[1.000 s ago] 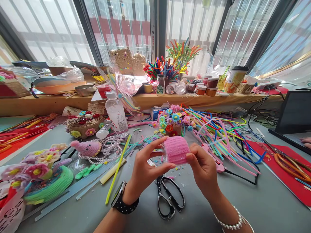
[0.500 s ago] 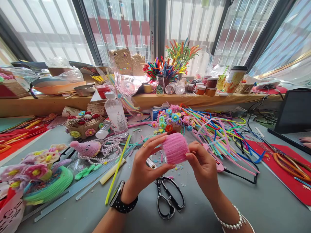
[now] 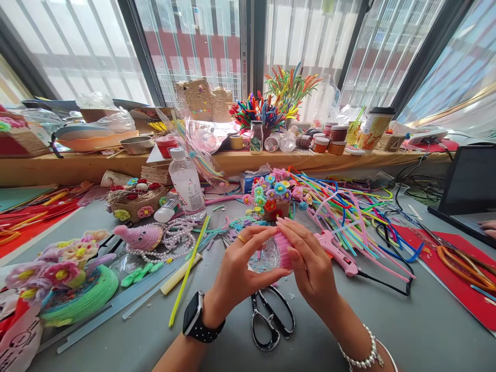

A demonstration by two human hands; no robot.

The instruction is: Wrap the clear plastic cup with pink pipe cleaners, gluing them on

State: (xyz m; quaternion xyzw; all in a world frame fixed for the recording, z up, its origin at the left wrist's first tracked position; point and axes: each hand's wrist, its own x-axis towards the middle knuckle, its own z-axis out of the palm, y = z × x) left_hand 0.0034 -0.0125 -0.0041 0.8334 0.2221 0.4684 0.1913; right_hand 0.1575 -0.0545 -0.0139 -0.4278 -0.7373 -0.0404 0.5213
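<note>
Between my two hands is a small clear plastic cup wrapped in pink pipe cleaners [image 3: 284, 251]. My left hand [image 3: 242, 266] grips its clear rim side, thumb below and fingers above. My right hand [image 3: 310, 261] lies over the pink side with its fingers closed around it, hiding much of the pink. Below them, black-handled scissors [image 3: 271, 320] lie on the grey table [image 3: 232, 341], their blades partly hidden by my left hand. A pink glue gun [image 3: 341, 253] rests just right of my right hand. Behind the cup stands a flower-covered basket [image 3: 277, 206].
Loose pipe cleaners [image 3: 349, 217] spread over the right rear. At left are a green flower ornament [image 3: 83, 297], a pink crocheted figure [image 3: 139, 236], pearl strings [image 3: 180, 237] and a plastic bottle [image 3: 187, 181]. A laptop [image 3: 465, 191] stands far right, a person's hand [image 3: 489, 227] on it.
The cup has turned so its clear open side faces more toward me. My right hand has moved from pinching its edge to covering the pink side.
</note>
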